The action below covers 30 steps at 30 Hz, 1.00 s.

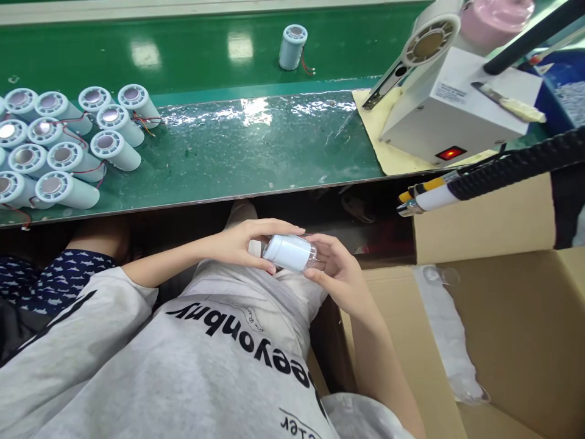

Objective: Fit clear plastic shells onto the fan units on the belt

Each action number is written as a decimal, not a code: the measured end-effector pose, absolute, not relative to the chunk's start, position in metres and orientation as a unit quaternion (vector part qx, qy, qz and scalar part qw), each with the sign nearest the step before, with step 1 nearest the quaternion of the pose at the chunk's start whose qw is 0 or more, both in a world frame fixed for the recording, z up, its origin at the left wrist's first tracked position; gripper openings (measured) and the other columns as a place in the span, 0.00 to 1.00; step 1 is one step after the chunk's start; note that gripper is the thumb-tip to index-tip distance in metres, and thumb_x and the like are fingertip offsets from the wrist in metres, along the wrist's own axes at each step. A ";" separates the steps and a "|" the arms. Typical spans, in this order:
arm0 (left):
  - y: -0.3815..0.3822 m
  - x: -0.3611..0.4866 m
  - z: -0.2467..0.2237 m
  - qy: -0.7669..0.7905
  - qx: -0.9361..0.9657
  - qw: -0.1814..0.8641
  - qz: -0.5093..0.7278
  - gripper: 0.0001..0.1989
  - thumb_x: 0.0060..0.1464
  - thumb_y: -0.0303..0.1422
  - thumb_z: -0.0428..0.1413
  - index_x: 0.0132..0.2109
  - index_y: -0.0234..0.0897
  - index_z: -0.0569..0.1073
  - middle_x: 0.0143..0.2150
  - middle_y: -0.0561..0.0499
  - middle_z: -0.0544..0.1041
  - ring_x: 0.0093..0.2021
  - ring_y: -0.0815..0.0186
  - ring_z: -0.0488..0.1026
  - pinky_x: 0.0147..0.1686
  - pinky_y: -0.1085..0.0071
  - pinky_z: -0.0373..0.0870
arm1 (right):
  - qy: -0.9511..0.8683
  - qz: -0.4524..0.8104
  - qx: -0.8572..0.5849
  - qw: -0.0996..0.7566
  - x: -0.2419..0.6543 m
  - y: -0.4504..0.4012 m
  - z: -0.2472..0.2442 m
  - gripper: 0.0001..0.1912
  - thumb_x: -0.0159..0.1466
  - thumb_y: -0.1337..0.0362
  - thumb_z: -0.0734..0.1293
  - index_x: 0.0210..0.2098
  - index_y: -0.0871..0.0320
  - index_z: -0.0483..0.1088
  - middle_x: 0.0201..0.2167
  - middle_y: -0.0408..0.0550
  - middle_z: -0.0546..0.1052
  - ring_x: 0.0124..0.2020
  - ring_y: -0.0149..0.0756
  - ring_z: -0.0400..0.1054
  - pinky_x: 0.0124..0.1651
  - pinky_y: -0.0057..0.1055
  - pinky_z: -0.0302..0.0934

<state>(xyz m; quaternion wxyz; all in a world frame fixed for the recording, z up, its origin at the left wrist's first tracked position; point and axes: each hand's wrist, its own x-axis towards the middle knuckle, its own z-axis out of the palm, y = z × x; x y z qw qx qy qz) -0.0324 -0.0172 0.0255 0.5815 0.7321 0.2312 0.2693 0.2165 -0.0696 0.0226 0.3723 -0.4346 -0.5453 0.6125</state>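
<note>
Above my lap, both hands are on one light blue cylinder (287,252), which lies tilted nearly on its side. My left hand (244,242) grips its left end, fingers along the top and thumb beneath. At the other end my right hand (337,268) curls around a clear plastic piece (312,256), its thumb and fingertips against it. A thin red wire shows near my right fingertips. How far the clear piece goes over the cylinder is hard to make out.
Several similar cylinders (106,141) with red wires stand grouped at the bench's left. Another cylinder (293,47) stands on the green belt (196,52). At right are a white box-shaped device (461,110) with a lit red switch, a hanging corded tool (434,198) and an open carton (516,317).
</note>
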 end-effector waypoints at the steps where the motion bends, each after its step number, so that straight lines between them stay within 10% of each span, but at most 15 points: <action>1: -0.017 -0.032 0.025 0.231 0.734 0.580 0.267 0.36 0.50 0.34 0.70 0.66 0.44 0.72 0.68 0.41 0.71 0.68 0.53 0.68 0.66 0.57 0.67 | -0.538 0.620 -0.434 0.372 0.216 -0.070 0.022 0.27 0.58 0.48 0.79 0.50 0.51 0.70 0.50 0.52 0.79 0.47 0.42 0.78 0.48 0.37 0.77; 15: -0.018 -0.033 0.024 0.236 0.744 0.576 0.242 0.35 0.52 0.38 0.69 0.67 0.45 0.71 0.69 0.41 0.70 0.69 0.51 0.67 0.64 0.56 0.69 | -0.409 0.704 -0.466 0.347 0.209 -0.068 0.015 0.29 0.58 0.38 0.73 0.43 0.55 0.70 0.33 0.45 0.77 0.27 0.36 0.76 0.26 0.33 0.75; 26: -0.022 -0.031 0.023 0.206 0.761 0.543 0.291 0.33 0.53 0.35 0.69 0.66 0.45 0.72 0.68 0.41 0.71 0.69 0.52 0.67 0.68 0.54 0.64 | -0.325 0.794 -0.454 0.241 0.196 -0.065 0.024 0.41 0.54 0.25 0.66 0.34 0.62 0.73 0.18 0.49 0.75 0.14 0.32 0.66 0.13 0.25 0.57; 30: -0.026 -0.031 0.029 0.229 0.743 0.561 0.286 0.32 0.54 0.36 0.68 0.65 0.44 0.72 0.66 0.40 0.73 0.65 0.53 0.71 0.55 0.62 0.76 | -0.318 0.811 -0.446 0.205 0.196 -0.065 0.024 0.41 0.55 0.24 0.63 0.35 0.60 0.73 0.16 0.45 0.71 0.10 0.25 0.54 0.11 0.23 0.42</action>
